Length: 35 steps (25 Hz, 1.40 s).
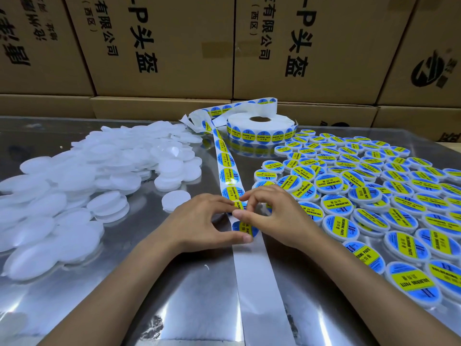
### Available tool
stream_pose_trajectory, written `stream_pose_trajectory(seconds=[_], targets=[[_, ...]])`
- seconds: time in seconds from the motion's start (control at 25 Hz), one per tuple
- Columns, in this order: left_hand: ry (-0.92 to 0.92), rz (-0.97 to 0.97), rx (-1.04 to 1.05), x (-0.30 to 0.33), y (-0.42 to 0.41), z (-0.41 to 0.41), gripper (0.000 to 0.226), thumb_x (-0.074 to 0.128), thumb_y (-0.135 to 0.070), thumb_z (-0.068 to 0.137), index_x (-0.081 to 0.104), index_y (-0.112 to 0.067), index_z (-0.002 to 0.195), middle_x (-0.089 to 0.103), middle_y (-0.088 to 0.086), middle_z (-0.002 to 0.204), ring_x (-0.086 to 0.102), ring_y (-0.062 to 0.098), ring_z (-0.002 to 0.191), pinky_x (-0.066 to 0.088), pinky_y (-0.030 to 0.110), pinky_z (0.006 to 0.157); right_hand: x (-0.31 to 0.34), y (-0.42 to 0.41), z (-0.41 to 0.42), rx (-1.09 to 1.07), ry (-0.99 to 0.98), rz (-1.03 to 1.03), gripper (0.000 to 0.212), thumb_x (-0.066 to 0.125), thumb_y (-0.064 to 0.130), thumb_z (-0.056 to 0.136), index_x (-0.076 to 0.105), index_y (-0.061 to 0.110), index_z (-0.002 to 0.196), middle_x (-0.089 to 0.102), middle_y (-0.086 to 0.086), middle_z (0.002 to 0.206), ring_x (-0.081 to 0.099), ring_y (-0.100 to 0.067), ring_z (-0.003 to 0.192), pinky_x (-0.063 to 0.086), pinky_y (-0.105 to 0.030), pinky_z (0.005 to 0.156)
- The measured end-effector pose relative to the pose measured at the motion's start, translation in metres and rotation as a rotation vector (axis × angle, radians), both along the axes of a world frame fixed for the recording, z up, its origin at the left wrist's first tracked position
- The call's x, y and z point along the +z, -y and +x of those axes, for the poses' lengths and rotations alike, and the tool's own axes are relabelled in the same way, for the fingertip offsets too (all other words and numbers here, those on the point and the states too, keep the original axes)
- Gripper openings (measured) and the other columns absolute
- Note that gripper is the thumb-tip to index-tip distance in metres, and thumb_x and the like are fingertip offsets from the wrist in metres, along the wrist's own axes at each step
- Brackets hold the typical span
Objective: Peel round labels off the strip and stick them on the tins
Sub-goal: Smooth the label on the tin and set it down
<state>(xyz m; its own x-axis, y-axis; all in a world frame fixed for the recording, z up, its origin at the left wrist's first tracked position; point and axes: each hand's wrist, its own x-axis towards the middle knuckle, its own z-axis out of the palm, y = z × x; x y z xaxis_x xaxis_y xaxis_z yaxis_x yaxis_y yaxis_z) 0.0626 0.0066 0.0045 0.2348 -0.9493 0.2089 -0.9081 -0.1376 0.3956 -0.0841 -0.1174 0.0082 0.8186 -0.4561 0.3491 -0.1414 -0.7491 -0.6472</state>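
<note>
Both hands, left hand (199,222) and right hand (272,213), are pinching a thin, limp round label (240,205) by its edge, lifting it off the slick strip (230,171).

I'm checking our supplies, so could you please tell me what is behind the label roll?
Behind the label roll stand stacked cardboard boxes printed with black characters. A loop of label strip arches over the roll, which covers the lowest box fronts. What the boxes contain cannot be seen.

Label (240,205) half hidden by fingers (245,197)

Both hands (207,221) (272,213) pinch a label (240,205) on the strip (228,168).
</note>
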Motion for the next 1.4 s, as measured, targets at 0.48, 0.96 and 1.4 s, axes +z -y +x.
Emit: stream_pose_trajectory(seconds=[0.48,0.96,1.4], targets=[[-0.070,-0.089,0.052,0.003,-0.006,0.004,0.066,0.052,-0.066,0.069,0.048,-0.043,0.131,0.050,-0.022,0.135,0.043,0.000,0.126,0.034,0.027,0.105,0.018,0.002,-0.002,-0.059,0.305,0.756,0.026,0.058,0.056,0.075,0.070,0.035,0.066,0.072,0.015,0.090,0.063,0.003,0.088,0.046,-0.030,0.087],[-0.047,-0.264,0.170,0.006,-0.013,0.028,0.053,0.072,-0.059,0.059,0.054,-0.033,0.102,0.058,-0.015,0.100,0.055,0.005,0.093,0.047,0.031,0.082,0.015,0.006,-0.005,0.043,0.329,0.866,0.006,0.071,0.036,0.069,0.072,0.030,0.070,0.071,0.010,0.084,0.064,-0.002,0.088,0.052,-0.031,0.089],[0.060,-0.483,-0.022,0.016,-0.009,-0.006,0.058,0.080,-0.051,0.063,0.064,-0.022,0.111,0.060,-0.016,0.094,0.053,0.003,0.076,0.042,0.016,0.072,0.011,0.003,-0.003,0.147,0.192,0.999,0.014,0.073,0.038,0.065,0.075,0.027,0.074,0.075,0.001,0.092,0.070,-0.007,0.083,0.055,-0.018,0.071]])
